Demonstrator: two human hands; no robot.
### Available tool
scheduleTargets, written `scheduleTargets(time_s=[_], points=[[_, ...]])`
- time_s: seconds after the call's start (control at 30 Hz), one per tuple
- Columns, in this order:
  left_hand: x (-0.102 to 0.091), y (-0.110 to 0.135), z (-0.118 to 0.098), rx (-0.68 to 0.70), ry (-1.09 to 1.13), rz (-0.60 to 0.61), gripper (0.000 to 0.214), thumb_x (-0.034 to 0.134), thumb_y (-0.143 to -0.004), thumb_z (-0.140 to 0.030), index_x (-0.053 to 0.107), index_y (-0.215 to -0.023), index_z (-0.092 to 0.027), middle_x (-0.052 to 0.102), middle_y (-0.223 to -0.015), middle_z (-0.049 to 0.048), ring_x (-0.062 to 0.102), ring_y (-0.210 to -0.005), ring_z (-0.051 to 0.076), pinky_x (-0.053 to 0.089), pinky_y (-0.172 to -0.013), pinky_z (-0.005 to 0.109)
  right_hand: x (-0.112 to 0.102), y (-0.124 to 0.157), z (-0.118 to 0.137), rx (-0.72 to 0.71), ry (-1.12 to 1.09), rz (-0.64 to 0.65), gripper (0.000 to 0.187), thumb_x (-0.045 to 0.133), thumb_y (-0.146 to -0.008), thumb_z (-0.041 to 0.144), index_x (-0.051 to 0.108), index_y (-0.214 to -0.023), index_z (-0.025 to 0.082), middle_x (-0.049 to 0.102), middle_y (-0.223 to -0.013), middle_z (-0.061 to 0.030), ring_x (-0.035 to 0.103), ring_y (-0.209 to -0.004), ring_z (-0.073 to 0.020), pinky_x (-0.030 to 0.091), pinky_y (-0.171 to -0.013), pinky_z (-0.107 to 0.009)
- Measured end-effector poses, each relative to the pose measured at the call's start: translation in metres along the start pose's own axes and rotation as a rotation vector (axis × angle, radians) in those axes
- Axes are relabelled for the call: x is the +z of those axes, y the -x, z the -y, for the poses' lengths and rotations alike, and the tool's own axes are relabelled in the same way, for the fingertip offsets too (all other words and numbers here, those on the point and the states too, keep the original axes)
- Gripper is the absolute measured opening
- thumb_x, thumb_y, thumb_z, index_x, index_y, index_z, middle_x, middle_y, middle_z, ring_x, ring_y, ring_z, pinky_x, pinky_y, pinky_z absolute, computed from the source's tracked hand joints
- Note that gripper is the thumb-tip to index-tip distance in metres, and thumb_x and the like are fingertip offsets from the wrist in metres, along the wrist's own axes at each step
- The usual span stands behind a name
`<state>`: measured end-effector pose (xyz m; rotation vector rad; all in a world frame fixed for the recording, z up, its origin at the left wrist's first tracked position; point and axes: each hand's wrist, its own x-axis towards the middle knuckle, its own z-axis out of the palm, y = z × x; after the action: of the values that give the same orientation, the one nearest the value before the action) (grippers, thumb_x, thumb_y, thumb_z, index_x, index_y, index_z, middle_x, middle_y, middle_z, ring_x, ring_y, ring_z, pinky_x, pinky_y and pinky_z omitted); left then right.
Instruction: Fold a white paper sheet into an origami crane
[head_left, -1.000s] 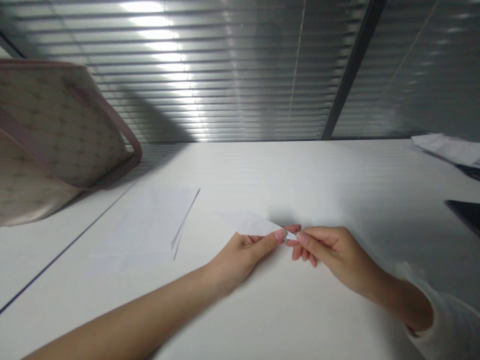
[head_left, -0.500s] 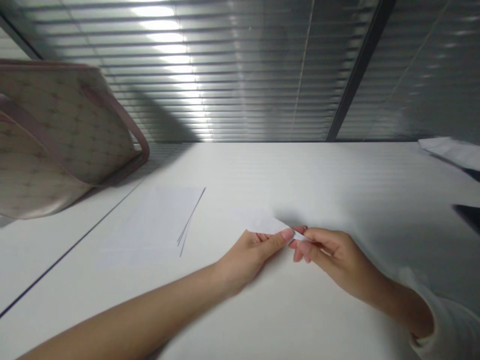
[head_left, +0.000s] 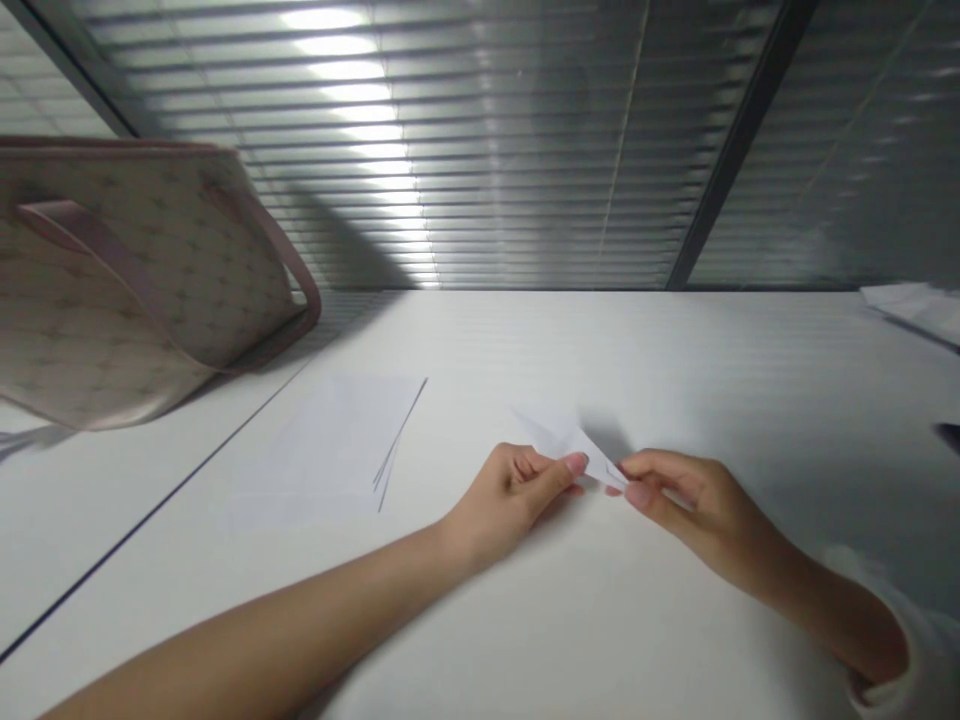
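Both of my hands hold a small folded piece of white paper [head_left: 562, 437] just above the white table [head_left: 570, 620]. My left hand [head_left: 510, 495] pinches its near left edge between thumb and fingers. My right hand [head_left: 686, 505] pinches the pointed right tip. The paper is folded into a narrow, pointed shape and tilts up at the far side. Part of it is hidden behind my fingers.
A few flat white sheets [head_left: 330, 450] lie on the table to the left of my hands. A beige patterned bag with pink straps [head_left: 127, 280] stands at the far left. Grey window blinds [head_left: 487, 150] run behind the table. More papers [head_left: 915, 305] lie at the far right.
The folded paper has become shorter and tilted up, with my hands drawn closer over it. The view has shifted slightly left, so everything sits further right.
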<state>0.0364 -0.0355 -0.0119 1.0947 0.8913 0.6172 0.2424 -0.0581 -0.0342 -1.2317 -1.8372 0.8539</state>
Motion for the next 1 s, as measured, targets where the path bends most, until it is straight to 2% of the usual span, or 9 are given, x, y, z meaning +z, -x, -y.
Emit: scheduleTargets(time_s=[0.13, 0.2, 0.3, 0.4, 0.57, 0.67, 0.77, 0.87, 1.0], points=[[0.008, 0.003, -0.001, 0.181, -0.26, 0.107, 0.048, 0.061, -0.083, -0.049, 0.057, -0.05, -0.015, 0.044, -0.047, -0.005, 0.032, -0.046, 0.008, 0.025, -0.047, 0.023, 0.002, -0.003, 0.008, -0.188, 0.043, -0.19, 0.015, 0.064, -0.083, 0.032, 0.062, -0.094, 0.02, 0.065, -0.082, -0.0021, 0.061, -0.069, -0.0145, 0.051, -0.061, -0.027], [0.012, 0.003, 0.001, 0.262, -0.324, 0.096, 0.042, 0.06, -0.085, -0.045, 0.063, -0.055, -0.016, 0.053, -0.054, -0.0032, 0.042, -0.051, 0.01, 0.033, -0.053, 0.023, 0.004, -0.003, 0.013, -0.359, 0.091, -0.229, 0.006, 0.065, -0.083, 0.023, 0.062, -0.088, 0.021, 0.063, -0.078, -0.001, 0.06, -0.068, -0.0134, 0.051, -0.06, -0.025], [0.014, 0.002, 0.006, 0.281, -0.287, -0.061, 0.02, 0.066, -0.081, -0.037, 0.075, -0.082, -0.018, 0.071, -0.081, 0.0013, 0.06, -0.077, 0.019, 0.044, -0.073, 0.027, 0.003, -0.001, 0.017, -0.592, 0.241, -0.285, 0.011, 0.062, -0.084, 0.01, 0.063, -0.088, 0.02, 0.065, -0.076, -0.0011, 0.061, -0.07, -0.0126, 0.051, -0.062, -0.024], [0.012, -0.001, 0.01, 0.18, -0.087, -0.112, 0.033, 0.077, -0.069, -0.021, 0.074, -0.102, -0.018, 0.073, -0.097, 0.0042, 0.063, -0.095, 0.024, 0.043, -0.091, 0.031, -0.004, 0.003, 0.013, -0.738, 0.471, -0.293, 0.018, 0.057, -0.087, 0.007, 0.064, -0.1, 0.017, 0.069, -0.08, -0.0027, 0.062, -0.072, -0.0138, 0.052, -0.068, -0.026], [0.007, -0.004, 0.006, 0.036, 0.552, 0.158, 0.041, 0.068, -0.068, -0.024, 0.071, -0.106, -0.007, 0.072, -0.103, 0.0124, 0.063, -0.104, 0.026, 0.038, -0.103, 0.038, -0.016, 0.001, 0.007, -0.911, 0.788, -0.229, 0.023, 0.045, -0.093, 0.007, 0.066, -0.103, 0.01, 0.072, -0.086, -0.007, 0.062, -0.077, -0.0174, 0.052, -0.073, -0.03], [0.006, -0.004, 0.005, -0.004, 0.607, 0.148, 0.042, 0.067, -0.074, -0.027, 0.068, -0.11, -0.006, 0.07, -0.108, 0.0143, 0.063, -0.103, 0.024, 0.039, -0.103, 0.035, -0.014, -0.002, 0.005, -0.937, 0.813, -0.197, 0.018, 0.051, -0.091, 0.01, 0.067, -0.1, 0.009, 0.072, -0.088, -0.0083, 0.062, -0.082, -0.0198, 0.052, -0.076, -0.034], [0.007, -0.004, 0.009, 0.025, 0.435, 0.059, 0.04, 0.071, -0.073, -0.011, 0.066, -0.113, -0.012, 0.071, -0.104, 0.009, 0.065, -0.094, 0.018, 0.044, -0.093, 0.03, -0.009, -0.005, 0.0, -0.867, 0.661, -0.151, 0.01, 0.06, -0.087, 0.014, 0.066, -0.095, 0.012, 0.07, -0.087, -0.0067, 0.062, -0.085, -0.0193, 0.052, -0.078, -0.035], [0.007, -0.005, 0.013, 0.083, 0.25, 0.023, 0.039, 0.07, -0.075, -0.01, 0.065, -0.114, -0.015, 0.071, -0.101, 0.0055, 0.064, -0.086, 0.014, 0.045, -0.084, 0.027, -0.006, -0.006, -0.005, -0.721, 0.503, -0.219, 0.007, 0.062, -0.086, 0.015, 0.065, -0.093, 0.015, 0.067, -0.084, -0.0048, 0.061, -0.081, -0.0162, 0.051, -0.075, -0.031], [0.006, -0.006, 0.014, 0.151, 0.035, 0.027, 0.049, 0.066, -0.08, -0.012, 0.055, -0.127, -0.017, 0.069, -0.104, 0.0053, 0.06, -0.083, 0.012, 0.043, -0.076, 0.023, -0.007, -0.009, -0.006, -0.661, 0.566, -0.285, 0.017, 0.064, -0.085, 0.019, 0.067, -0.102, 0.019, 0.065, -0.086, -0.0049, 0.059, -0.079, -0.0166, 0.049, -0.071, -0.032]])
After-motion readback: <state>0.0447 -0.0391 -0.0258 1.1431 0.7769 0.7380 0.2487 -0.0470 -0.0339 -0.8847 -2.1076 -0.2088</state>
